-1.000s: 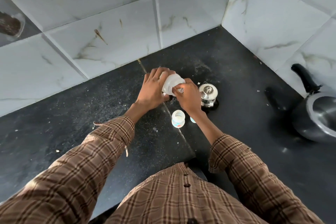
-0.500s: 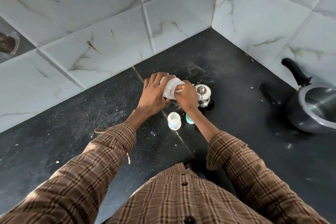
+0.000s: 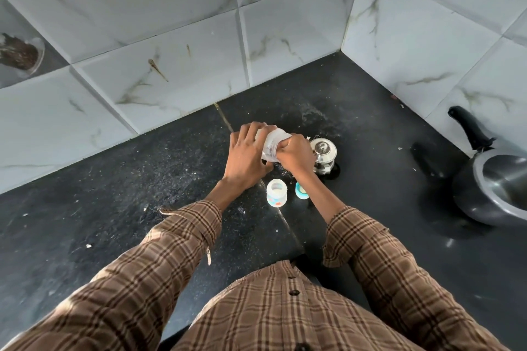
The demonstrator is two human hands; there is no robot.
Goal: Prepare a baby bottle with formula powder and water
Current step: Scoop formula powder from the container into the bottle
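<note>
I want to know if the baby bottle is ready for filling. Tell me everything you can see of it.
The baby bottle is small, of milky translucent plastic, with orange and blue prints low on its side. It stands upright on the black counter, its mouth open with no teat or cap on. Whether anything is inside cannot be told. Nothing touches it but the counter. It stands below the left hand, with a teal piece just to its right, apart from it.

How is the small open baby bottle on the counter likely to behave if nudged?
The baby bottle looks like thin plastic and seems empty, so probably light and easily slid on the smooth counter. It is short with a wide base, so likely fairly tip-resistant. If toppled, its round body would probably roll.
</note>
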